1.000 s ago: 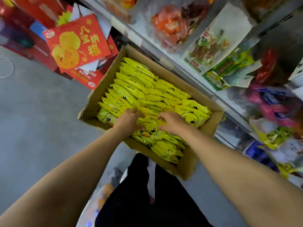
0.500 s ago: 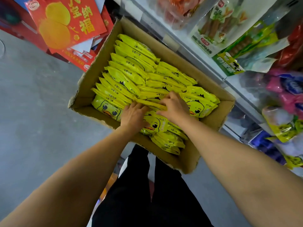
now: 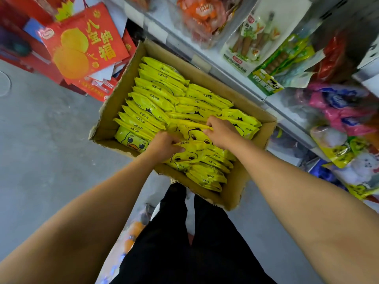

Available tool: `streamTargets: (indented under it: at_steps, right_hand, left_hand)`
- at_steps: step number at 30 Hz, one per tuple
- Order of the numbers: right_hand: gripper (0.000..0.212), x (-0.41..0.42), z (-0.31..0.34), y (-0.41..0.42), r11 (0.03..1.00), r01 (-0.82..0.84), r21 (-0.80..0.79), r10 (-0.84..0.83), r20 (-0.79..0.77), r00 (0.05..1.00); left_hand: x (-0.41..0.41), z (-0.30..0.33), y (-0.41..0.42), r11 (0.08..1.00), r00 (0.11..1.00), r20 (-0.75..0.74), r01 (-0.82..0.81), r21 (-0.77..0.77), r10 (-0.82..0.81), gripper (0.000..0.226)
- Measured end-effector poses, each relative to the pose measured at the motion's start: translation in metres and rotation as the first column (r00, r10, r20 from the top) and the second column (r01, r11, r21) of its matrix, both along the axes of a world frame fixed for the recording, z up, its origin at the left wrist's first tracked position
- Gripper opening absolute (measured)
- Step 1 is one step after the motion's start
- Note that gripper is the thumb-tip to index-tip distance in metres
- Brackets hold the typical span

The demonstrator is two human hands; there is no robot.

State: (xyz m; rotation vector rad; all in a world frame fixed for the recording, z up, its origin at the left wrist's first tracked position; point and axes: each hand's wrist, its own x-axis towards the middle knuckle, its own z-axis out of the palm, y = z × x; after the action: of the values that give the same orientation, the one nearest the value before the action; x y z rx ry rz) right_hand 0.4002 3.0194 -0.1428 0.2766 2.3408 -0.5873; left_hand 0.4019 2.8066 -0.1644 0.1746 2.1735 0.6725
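An open cardboard box (image 3: 123,87) stands on the floor against a shelf, packed with rows of several yellow snack packets (image 3: 155,95) printed with a duck face. My left hand (image 3: 164,145) curls its fingers round the top edge of a yellow duck packet (image 3: 188,155) near the box's front wall. My right hand (image 3: 222,131) pinches the top edges of a bunch of yellow packets (image 3: 194,130) in the middle of the box. Both forearms reach in from the bottom corners.
A white shelf (image 3: 231,64) with hanging snack bags runs along the box's right side. Red gift boxes (image 3: 82,46) lean at the upper left. Grey concrete floor (image 3: 41,140) lies to the left. My black trousers (image 3: 184,242) stand right before the box.
My fingers have dug deeper among the packets and closed on their edges, my left hand shifting slightly left. The camera has tipped a little, so the box sits lower in view than half a second ago.
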Motion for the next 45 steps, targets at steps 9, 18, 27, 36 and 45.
streamTargets:
  at_steps: [9,18,27,36,45]
  right_hand:
    - [0.043,0.019,0.090,0.050,0.934,0.322,-0.156,-0.351,-0.217,0.911]
    - [0.027,0.053,0.211,0.123,0.715,0.476,-0.511,-0.656,-0.257,0.710]
    - [0.031,0.121,0.335,0.218,0.416,0.346,-0.841,-0.834,-0.201,0.514]
    - [0.025,0.173,0.419,0.310,0.450,0.195,-0.872,-0.842,-0.341,0.418]
    - [0.025,0.179,0.451,0.377,0.477,0.179,-0.860,-0.850,-0.401,0.341]
  left_hand:
    - [-0.007,0.102,0.019,0.997,1.000,-0.014,0.012,0.080,-0.011,0.047]
    - [0.010,0.207,0.076,0.933,0.992,0.091,-0.110,0.343,0.083,0.083]
    - [0.049,0.315,0.177,0.912,0.970,-0.227,0.164,0.375,-0.081,0.046]
    - [0.081,0.394,0.276,0.872,0.904,-0.410,0.296,0.389,-0.123,0.020]
    - [0.036,0.457,0.362,0.859,0.782,-0.551,0.468,0.211,-0.291,0.032]
